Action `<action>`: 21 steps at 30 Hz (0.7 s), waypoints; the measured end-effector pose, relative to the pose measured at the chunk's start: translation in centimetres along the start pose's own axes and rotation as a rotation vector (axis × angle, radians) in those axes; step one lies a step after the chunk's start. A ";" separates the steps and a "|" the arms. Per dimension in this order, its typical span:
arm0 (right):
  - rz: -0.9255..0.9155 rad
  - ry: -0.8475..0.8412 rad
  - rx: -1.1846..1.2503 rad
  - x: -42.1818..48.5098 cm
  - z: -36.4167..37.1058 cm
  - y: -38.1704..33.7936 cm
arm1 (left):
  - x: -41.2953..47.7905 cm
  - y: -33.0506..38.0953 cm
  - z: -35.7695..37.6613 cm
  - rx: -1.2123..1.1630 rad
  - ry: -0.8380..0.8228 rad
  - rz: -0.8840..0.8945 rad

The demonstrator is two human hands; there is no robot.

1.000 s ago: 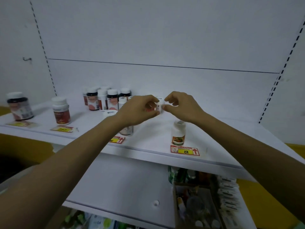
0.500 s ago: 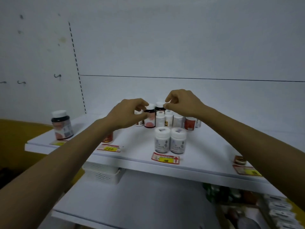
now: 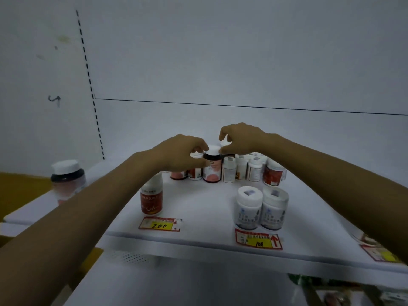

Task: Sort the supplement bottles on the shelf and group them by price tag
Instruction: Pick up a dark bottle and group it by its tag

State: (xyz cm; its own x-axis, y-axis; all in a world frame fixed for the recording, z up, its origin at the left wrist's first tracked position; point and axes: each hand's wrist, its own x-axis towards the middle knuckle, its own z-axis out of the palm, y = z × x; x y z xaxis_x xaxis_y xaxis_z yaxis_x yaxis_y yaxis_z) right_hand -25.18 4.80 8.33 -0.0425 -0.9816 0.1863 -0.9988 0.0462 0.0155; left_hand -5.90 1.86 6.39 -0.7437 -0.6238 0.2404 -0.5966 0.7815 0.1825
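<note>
Looking at a white shelf with a back row of bottles, all upright, caps up. Gripping a white-capped bottle in the curled left hand, pinching narrow at the cap of the dark bottle with the right hand, can't tell if holding. Up front: red-label bottle behind the 200 tag, two white bottles behind the 108 tag.

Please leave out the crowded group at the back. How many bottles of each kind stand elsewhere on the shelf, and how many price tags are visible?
White bottles with blue-grey labels: 2
Bottle with red label: 1
Large dark bottle with white cap: 1
Price tags: 3, the right one partly hidden
Total: 7
</note>
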 end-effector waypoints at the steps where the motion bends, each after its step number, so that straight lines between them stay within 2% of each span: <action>1: -0.005 -0.026 -0.010 1.2 0.2 0.1 | 0.4 -0.4 0.1 0.002 -0.003 -0.001; 6: -0.030 -0.147 -0.003 6.8 2.1 0.7 | 1.8 -1.6 1.0 -0.033 -0.014 -0.027; 12: -0.052 -0.208 -0.029 10.6 4.6 1.8 | 4.2 -2.2 2.0 0.041 -0.050 0.001; 21: -0.043 -0.174 0.018 10.4 4.0 1.1 | 6.4 -3.6 1.1 0.039 -0.017 0.008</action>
State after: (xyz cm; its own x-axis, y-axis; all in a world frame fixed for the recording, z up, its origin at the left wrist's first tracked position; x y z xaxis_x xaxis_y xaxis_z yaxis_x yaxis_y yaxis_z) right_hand -26.83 -6.09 6.37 -0.0020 -0.9999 0.0130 -1.0000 0.0021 0.0014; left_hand -8.81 -4.95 6.20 -0.7533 -0.6181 0.2249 -0.6018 0.7856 0.1435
